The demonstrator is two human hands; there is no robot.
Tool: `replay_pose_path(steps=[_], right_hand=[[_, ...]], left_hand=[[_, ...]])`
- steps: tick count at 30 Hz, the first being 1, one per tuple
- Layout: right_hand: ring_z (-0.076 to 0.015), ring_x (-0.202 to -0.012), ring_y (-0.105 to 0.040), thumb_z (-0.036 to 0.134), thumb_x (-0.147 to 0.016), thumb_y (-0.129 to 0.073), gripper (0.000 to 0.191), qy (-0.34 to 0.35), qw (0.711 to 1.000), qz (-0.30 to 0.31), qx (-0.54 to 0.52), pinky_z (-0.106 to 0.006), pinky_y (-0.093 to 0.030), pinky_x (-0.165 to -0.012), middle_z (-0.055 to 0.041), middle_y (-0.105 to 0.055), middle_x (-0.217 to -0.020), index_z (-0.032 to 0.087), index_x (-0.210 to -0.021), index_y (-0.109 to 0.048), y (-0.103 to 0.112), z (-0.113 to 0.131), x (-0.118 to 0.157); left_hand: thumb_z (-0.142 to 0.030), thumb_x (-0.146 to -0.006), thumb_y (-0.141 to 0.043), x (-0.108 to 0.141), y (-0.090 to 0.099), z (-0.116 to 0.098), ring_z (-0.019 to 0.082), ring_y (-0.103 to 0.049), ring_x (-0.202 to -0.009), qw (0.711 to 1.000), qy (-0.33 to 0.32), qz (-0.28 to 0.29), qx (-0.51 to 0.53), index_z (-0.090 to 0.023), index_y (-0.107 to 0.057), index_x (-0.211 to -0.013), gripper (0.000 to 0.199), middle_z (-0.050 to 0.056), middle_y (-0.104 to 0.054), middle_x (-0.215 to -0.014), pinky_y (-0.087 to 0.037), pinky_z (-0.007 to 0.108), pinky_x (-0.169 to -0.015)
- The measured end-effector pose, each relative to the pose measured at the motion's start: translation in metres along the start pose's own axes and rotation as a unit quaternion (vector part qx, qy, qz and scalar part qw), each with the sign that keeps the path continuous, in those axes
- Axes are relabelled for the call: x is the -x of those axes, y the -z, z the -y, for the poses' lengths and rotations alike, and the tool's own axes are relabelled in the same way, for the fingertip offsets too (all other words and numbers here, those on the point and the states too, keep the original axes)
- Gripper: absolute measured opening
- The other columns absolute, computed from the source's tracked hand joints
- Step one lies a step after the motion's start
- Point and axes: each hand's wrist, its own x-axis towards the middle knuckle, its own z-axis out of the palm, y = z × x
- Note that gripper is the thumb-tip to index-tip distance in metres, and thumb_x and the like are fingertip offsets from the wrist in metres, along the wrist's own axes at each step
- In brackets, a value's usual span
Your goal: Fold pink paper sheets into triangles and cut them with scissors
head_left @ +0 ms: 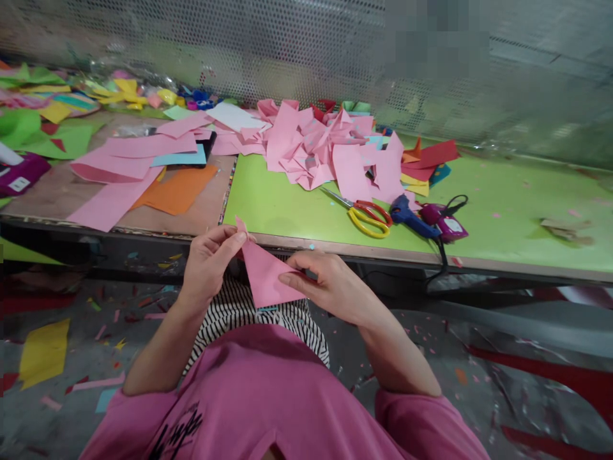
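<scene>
A pink paper piece [268, 278], folded to a triangle, is held over my lap just in front of the table edge. My left hand [208, 262] pinches its narrow upper tip between thumb and forefinger. At its right corner, my right hand [325, 281] grips the paper with the thumb on top and fingers beneath. Beyond my hands lies a heap of folded and flat pink papers [306, 140]. Scissors [366, 214] with red and yellow handles rest on the green tabletop, beside a blue glue gun [412, 217].
A purple device [445, 223] with a dark cord sits right of the glue gun. Orange paper [184, 188] and pink strips [115, 198] lie on the brown board at left. A perforated metal panel [287, 51] stands behind the table. Scraps litter the floor.
</scene>
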Motion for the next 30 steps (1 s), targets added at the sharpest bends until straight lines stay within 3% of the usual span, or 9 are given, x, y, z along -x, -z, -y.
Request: replay_pose_path(steps=[11, 16, 22, 25, 27, 28, 30], right_hand=[[-0.0112, -0.065, -0.052, 0.039, -0.099, -0.061, 0.027, -0.017, 1.0, 0.003, -0.018, -0.027, -0.035, -0.066, 0.0009, -0.065, -0.073, 0.017, -0.084, -0.068, 0.0, -0.002, -0.002], [-0.0121, -0.07, -0.057, 0.043, -0.095, -0.065, 0.027, -0.035, 0.998, -0.022, -0.052, -0.026, -0.039, -0.068, -0.0005, -0.069, -0.08, 0.017, -0.09, -0.07, 0.004, 0.001, 0.004], [-0.0115, -0.069, -0.056, 0.042, -0.096, -0.065, 0.026, -0.031, 0.993, -0.07, -0.087, -0.026, -0.041, -0.067, -0.0007, -0.068, -0.079, 0.017, -0.091, -0.069, 0.002, 0.002, 0.011], [-0.0113, -0.07, -0.057, 0.04, -0.096, -0.065, 0.024, -0.019, 0.993, -0.069, -0.093, -0.026, -0.042, -0.068, -0.0006, -0.068, -0.078, 0.017, -0.089, -0.069, 0.002, 0.003, 0.011], [-0.0111, -0.071, -0.057, 0.038, -0.096, -0.065, 0.022, -0.016, 0.992, -0.063, -0.104, -0.025, -0.042, -0.069, -0.0003, -0.069, -0.078, 0.017, -0.088, -0.069, 0.003, 0.004, 0.011], [-0.0108, -0.071, -0.057, 0.037, -0.096, -0.065, 0.022, -0.015, 0.992, -0.061, -0.11, -0.025, -0.042, -0.069, -0.0001, -0.069, -0.078, 0.017, -0.088, -0.069, 0.004, 0.005, 0.011], [-0.0102, -0.069, -0.057, 0.036, -0.097, -0.063, 0.022, -0.012, 0.991, -0.059, -0.117, -0.025, -0.043, -0.069, 0.0003, -0.068, -0.078, 0.017, -0.088, -0.069, 0.004, 0.005, 0.011]], left_hand=[[-0.044, -0.079, -0.081, 0.002, 0.003, 0.001, 0.012, -0.062, -0.058, 1.0, -0.011, -0.004, -0.016, -0.021, -0.073, -0.074, 0.026, 0.0, -0.069, -0.067, -0.054, 0.023, -0.058], [-0.044, -0.081, -0.082, 0.003, 0.002, -0.002, 0.008, -0.053, -0.057, 0.994, -0.072, -0.081, -0.015, -0.021, -0.068, -0.073, 0.028, -0.004, -0.062, -0.066, -0.046, 0.019, -0.055], [-0.032, -0.08, -0.084, 0.008, -0.004, -0.008, 0.007, -0.054, -0.059, 0.988, -0.068, -0.126, 0.055, -0.02, -0.067, -0.071, 0.022, -0.005, -0.064, -0.066, -0.045, 0.018, -0.055], [-0.043, -0.072, -0.087, 0.01, -0.002, -0.009, 0.009, -0.061, -0.063, 0.988, -0.038, -0.106, 0.103, -0.02, -0.074, -0.078, 0.027, -0.003, -0.069, -0.071, -0.05, 0.018, -0.056], [-0.054, -0.059, -0.092, 0.014, 0.001, -0.008, 0.011, -0.065, -0.064, 0.993, 0.019, -0.055, 0.102, -0.019, -0.079, -0.089, 0.048, -0.001, -0.073, -0.073, -0.053, 0.018, -0.055], [-0.054, -0.052, -0.095, 0.016, 0.002, -0.007, 0.012, -0.066, -0.062, 0.995, 0.052, -0.031, 0.085, -0.018, -0.081, -0.09, 0.054, 0.0, -0.074, -0.073, -0.054, 0.018, -0.053], [-0.045, -0.045, -0.1, 0.021, 0.002, -0.003, 0.013, -0.065, -0.056, 0.995, 0.099, -0.01, 0.032, -0.018, -0.081, -0.079, 0.047, 0.001, -0.075, -0.068, -0.054, 0.02, -0.05]])
